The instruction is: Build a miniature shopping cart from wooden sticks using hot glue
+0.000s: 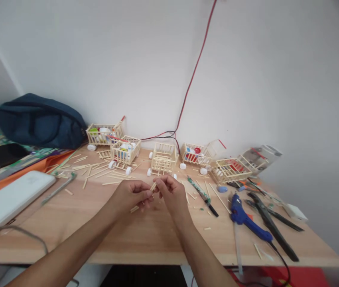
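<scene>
Over the middle of the table, my left hand (136,193) and my right hand (169,191) meet, fingers pinched together. Between their fingertips is a short wooden stick (153,186), held from both sides. Another stick end (134,209) pokes out below my left hand; whether that hand holds it I cannot tell. Just beyond the hands stands a small cart made of sticks (163,155), with white wheels and a slatted basket. Loose sticks (91,169) lie scattered to its left. A pen with a green patterned barrel (201,191) rests to the right of my right hand.
Other stick carts (126,151) with small coloured items line the wall. On the right lie a blue glue gun (247,221) and black-handled pliers (272,227). A white power bank (14,199) and a dark blue bag (40,121) occupy the left. A red cable (196,65) hangs down the wall.
</scene>
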Demonstrator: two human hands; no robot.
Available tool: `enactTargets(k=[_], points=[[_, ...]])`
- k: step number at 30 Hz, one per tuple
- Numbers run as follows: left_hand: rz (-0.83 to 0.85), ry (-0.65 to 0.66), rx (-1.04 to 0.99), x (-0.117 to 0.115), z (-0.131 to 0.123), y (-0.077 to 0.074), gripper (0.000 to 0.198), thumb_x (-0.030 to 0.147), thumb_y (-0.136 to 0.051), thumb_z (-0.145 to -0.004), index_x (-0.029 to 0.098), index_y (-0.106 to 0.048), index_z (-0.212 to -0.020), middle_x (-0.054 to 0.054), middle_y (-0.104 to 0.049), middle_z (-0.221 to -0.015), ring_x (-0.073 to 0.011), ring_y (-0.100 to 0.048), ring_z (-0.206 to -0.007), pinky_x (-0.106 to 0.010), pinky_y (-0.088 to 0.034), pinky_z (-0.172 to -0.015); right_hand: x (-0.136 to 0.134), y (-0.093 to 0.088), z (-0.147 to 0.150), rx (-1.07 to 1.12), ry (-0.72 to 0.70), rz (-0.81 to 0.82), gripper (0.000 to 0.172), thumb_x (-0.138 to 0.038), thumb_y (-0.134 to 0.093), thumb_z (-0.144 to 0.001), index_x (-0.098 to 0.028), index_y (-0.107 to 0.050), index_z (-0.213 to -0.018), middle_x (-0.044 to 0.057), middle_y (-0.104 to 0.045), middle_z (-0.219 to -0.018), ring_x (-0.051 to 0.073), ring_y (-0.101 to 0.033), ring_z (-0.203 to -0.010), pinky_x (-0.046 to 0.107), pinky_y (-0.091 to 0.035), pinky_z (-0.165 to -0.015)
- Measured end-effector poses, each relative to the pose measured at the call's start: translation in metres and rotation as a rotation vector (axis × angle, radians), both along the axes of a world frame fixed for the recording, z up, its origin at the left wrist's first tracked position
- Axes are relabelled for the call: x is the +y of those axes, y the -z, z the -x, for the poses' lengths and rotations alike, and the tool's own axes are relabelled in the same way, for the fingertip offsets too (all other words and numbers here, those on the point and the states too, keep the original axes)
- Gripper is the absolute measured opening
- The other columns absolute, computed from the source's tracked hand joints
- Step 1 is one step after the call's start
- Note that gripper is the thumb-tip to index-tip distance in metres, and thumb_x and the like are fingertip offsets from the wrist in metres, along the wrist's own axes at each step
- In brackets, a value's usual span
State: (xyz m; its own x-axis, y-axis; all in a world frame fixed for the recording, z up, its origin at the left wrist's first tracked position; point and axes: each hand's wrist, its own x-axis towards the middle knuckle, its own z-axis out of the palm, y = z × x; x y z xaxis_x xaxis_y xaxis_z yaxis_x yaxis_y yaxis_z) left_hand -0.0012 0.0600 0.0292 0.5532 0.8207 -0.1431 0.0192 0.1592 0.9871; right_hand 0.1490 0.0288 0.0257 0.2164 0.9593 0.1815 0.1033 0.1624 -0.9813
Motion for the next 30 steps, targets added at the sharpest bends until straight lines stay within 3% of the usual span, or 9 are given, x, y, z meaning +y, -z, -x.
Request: enactTargets(k=[3, 8, 13, 17, 21, 26, 30], points=[[-0.024, 0.062, 0.015, 0.000, 0.003, 0.000, 0.031, 0.043, -0.067, -0.071, 0.012, -0.062, -0.070, 0.000, -0.060, -0.056, -0.0086, -0.052, -0.045, -0.019, -0.038, -0.041, -0.002, 0.001, -0.002, 0.002, -0.007, 0.013, 0.022, -0.039, -0.060, -0.080, -0.017, -0.064, -0.077, -0.003, -0.060, -0.059, 0.008, -0.047, -0.049, 0.022, -0.038, -0.049], [-0.188, 0.038, 0.115, -0.004, 0.006, 0.000, 0.031, 0.041, -0.061, -0.076, 0.011, -0.062, -0.068, 0.003, -0.053, -0.049, -0.0075, -0.044, -0.042, -0.020, -0.032, -0.042, -0.006, 0.009, -0.006, 0.045, -0.072, 0.058, 0.025, -0.042, -0.061, -0.080, -0.017, -0.064, -0.079, -0.001, -0.062, -0.063, 0.010, -0.050, -0.054, 0.022, -0.037, -0.049], [-0.404, -0.004, 0.251, -0.011, 0.006, -0.002, 0.026, 0.032, -0.057, -0.079, 0.012, -0.062, -0.064, 0.002, -0.054, -0.053, -0.0079, -0.046, -0.050, -0.020, -0.032, -0.050, -0.013, 0.027, -0.017, -0.032, -0.035, 0.074, 0.024, -0.042, -0.062, -0.082, -0.018, -0.064, -0.077, 0.000, -0.063, -0.066, 0.011, -0.053, -0.059, 0.022, -0.037, -0.052], [-0.462, 0.010, 0.293, -0.012, 0.006, -0.005, 0.027, 0.033, -0.056, -0.080, 0.013, -0.062, -0.062, 0.003, -0.055, -0.053, -0.0084, -0.046, -0.051, -0.020, -0.032, -0.052, -0.015, 0.036, -0.022, 0.039, -0.049, 0.108, 0.028, -0.045, -0.064, -0.080, -0.018, -0.061, -0.072, -0.001, -0.062, -0.065, 0.009, -0.049, -0.053, 0.021, -0.034, -0.050], [-0.436, 0.040, 0.242, -0.010, 0.008, -0.003, 0.029, 0.034, -0.055, -0.079, 0.013, -0.059, -0.060, 0.003, -0.052, -0.049, -0.0077, -0.044, -0.046, -0.020, -0.032, -0.049, -0.015, 0.033, -0.018, 0.134, -0.069, 0.095, 0.030, -0.047, -0.067, -0.076, -0.018, -0.060, -0.072, -0.001, -0.062, -0.063, 0.009, -0.049, -0.052, 0.021, -0.036, -0.050], [-0.297, 0.102, 0.120, -0.010, 0.007, 0.002, 0.027, 0.037, -0.057, -0.077, 0.013, -0.059, -0.065, 0.002, -0.053, -0.050, -0.0079, -0.045, -0.042, -0.019, -0.034, -0.044, -0.017, 0.028, -0.014, 0.101, -0.040, 0.080, 0.031, -0.048, -0.068, -0.075, -0.017, -0.061, -0.072, 0.000, -0.063, -0.065, 0.009, -0.049, -0.053, 0.021, -0.037, -0.050], [-0.241, -0.015, 0.025, -0.006, 0.006, 0.004, 0.027, 0.038, -0.057, -0.077, 0.012, -0.062, -0.084, -0.002, -0.062, -0.067, -0.0118, -0.056, -0.054, -0.021, -0.042, -0.048, -0.016, 0.028, -0.016, 0.101, -0.014, 0.068, 0.032, -0.049, -0.069, -0.073, -0.017, -0.062, -0.073, 0.001, -0.063, -0.066, 0.010, -0.050, -0.053, 0.021, -0.037, -0.048]])
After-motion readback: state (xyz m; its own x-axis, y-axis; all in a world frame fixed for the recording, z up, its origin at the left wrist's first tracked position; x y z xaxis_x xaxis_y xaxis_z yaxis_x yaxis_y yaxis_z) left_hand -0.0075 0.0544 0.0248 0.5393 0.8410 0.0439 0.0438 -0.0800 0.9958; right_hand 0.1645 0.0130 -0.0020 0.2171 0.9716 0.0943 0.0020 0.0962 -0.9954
